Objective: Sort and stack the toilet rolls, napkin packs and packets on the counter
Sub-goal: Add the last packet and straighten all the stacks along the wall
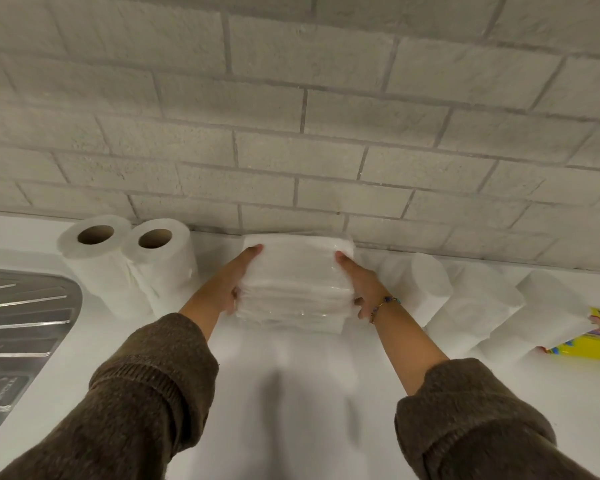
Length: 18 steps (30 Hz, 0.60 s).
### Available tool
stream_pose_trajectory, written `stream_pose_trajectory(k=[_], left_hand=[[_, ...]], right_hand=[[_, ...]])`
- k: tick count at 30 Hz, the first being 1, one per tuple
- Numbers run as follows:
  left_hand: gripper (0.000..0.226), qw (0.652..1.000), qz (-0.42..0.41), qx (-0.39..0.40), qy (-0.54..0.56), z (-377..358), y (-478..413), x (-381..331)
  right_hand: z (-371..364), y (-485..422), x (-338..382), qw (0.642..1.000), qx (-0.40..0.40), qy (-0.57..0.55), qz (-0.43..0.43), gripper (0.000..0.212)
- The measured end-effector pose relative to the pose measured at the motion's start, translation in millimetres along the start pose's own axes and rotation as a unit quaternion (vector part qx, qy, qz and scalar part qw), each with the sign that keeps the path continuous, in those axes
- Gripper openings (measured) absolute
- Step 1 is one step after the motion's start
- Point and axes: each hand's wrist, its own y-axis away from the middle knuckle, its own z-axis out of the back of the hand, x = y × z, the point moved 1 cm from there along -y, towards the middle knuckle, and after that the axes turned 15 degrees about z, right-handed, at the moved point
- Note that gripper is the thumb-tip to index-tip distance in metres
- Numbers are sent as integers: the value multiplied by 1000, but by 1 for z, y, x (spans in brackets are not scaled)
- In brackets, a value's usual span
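Both arms reach forward, left hand [236,282] and right hand [357,282] clamping a stack of napkin packs [297,282] between their fingers. The packs are soft, white, square and plastic-wrapped, on the smooth desk [291,393].

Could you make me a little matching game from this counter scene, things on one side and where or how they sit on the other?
Things:
1. two upright toilet rolls
2. stack of napkin packs
3. yellow packet
4. metal draining board

Places or states:
A. far right edge of the view
B. held between both hands
C. far left, ridged
D. standing on end, left of the stack

Pairs: 1-D, 2-B, 3-A, 4-C
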Motion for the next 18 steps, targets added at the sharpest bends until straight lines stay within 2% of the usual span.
stream_pose_trajectory(k=[4, 7, 8, 11, 13, 16, 18], left_hand=[[105, 999, 33, 3, -9, 3, 8, -6], [94, 999, 21, 27, 4, 6, 6, -4], [96, 999, 22, 25, 6, 6, 2, -3], [109, 999, 26, 27, 16, 11, -30, 0], [102, 999, 28, 22, 23, 13, -31, 3], [64, 999, 1, 15, 30, 7, 2, 3], [58, 999, -6, 27, 41, 7, 8, 2]], right_hand=[[1, 2, 8, 999, 7, -52, 16, 93], [-3, 2, -1, 995, 28, -93, -18, 109], [-5, 2, -4, 993, 29, -111, -22, 104], [-12, 8, -4, 992, 23, -122, 5, 69], [-13, 6, -7, 994, 13, -108, 7, 57], [-10, 3, -6, 994, 21, -110, -10, 39], [-6, 7, -2, 992, 32, -122, -15, 26]])
